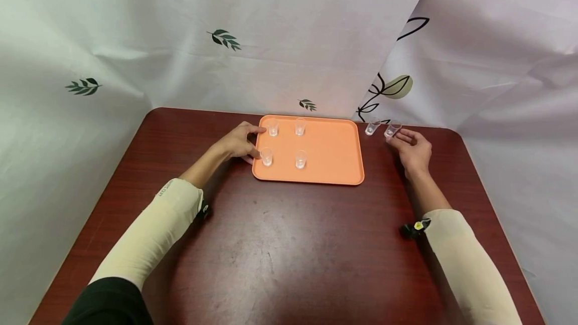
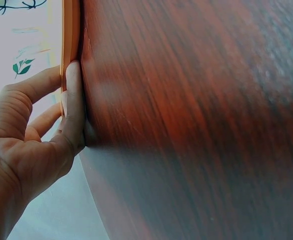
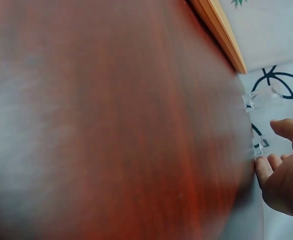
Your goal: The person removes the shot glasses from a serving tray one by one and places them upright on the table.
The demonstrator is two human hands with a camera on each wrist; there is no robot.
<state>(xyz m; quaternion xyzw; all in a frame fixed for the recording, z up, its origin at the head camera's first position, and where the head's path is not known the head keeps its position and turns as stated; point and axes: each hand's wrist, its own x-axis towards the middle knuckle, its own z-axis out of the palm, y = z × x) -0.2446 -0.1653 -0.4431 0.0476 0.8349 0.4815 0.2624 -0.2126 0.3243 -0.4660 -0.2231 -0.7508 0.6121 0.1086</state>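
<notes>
An orange tray (image 1: 331, 152) lies on a dark wooden table (image 1: 289, 245) and carries several small clear cups, such as one at its far left (image 1: 273, 128) and one at its near left (image 1: 267, 156). My left hand (image 1: 254, 143) holds the tray's left rim, with the thumb (image 2: 74, 100) along the edge (image 2: 70, 30) and the index finger over it. Right of the tray two more clear cups stand on the table, a left one (image 1: 372, 127) and a right one (image 1: 392, 129). My right hand (image 1: 400, 137) has relaxed fingers around the right cup (image 3: 259, 146), with the thumb (image 3: 286, 127) apart from it.
White cloth printed with leaves (image 1: 226, 39) hangs close behind the table and down both sides. The table's rounded far corners lie just past the tray. Bare wood stretches between the tray and me, flanked by my cream sleeves (image 1: 153, 234).
</notes>
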